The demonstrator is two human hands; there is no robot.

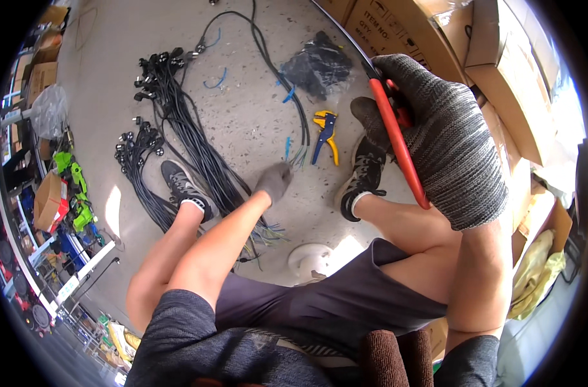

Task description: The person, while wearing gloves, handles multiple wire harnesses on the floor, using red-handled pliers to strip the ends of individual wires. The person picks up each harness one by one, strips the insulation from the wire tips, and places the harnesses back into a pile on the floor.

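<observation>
My right hand [452,138], in a dark grey knit glove, is raised close to the camera and closed round red-handled pliers [398,145]. The far end of the pliers points up and away, and their jaws are hard to make out. Low over the floor, my left hand [274,182], also gloved, reaches between my feet. Its fingers are blurred beside the coloured wire ends of a black cable [300,119]; I cannot tell whether they touch. Yellow-and-blue wire strippers [325,137] lie on the floor between the two hands.
Bundles of black power cables [200,138] with plugs lie by my left shoe [183,187]. A black plastic bag [320,64] lies farther off. Cardboard boxes [510,84] are stacked on the right. A white round base [310,259] stands near my knees, and shelving with green tools [78,187] lines the left.
</observation>
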